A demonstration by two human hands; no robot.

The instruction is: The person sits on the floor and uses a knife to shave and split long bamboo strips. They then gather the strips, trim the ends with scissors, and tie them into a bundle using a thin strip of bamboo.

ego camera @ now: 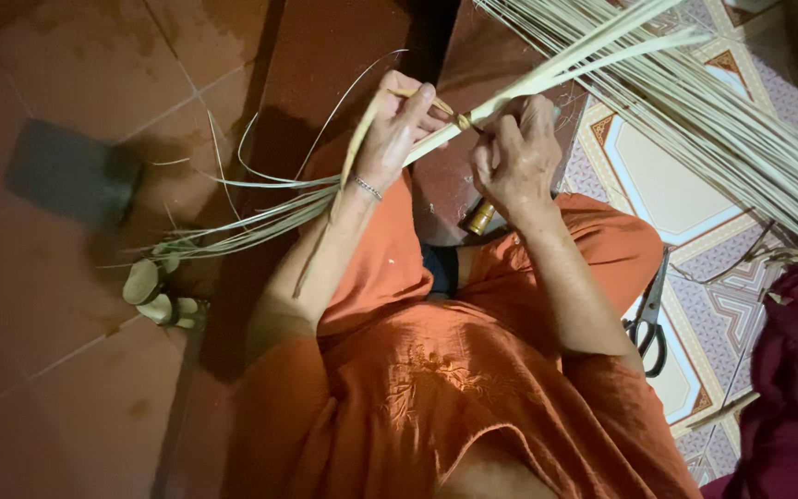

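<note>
pale, straw-coloured cane strips (547, 79) are gripped in both hands above the lap. the left hand (397, 129) is closed round the near end of the bundle, thumb and fingers pinching it just left of a small brown binding (463, 120). the right hand (513, 157) is closed on the bundle just right of that binding, fingers curled over the strips.

handling, as a judgement: the strips look light, thin and springy; stiff along the length, easily bent across it, and liable to split or kink if folded sharply. best held close to the binding, where the strips lie together; held further out they would fan apart.

count: one bound bundle in hand; its single strips are too many and too fine to count. loose strips (251, 199) trail left over the red tiled floor (76, 74). three short pale cylinders (154, 294) lie there. one pair of scissors (646, 319) rests on the patterned floor (667, 185) at the right. one large sheaf of strips (741, 148) crosses the upper right.
</note>
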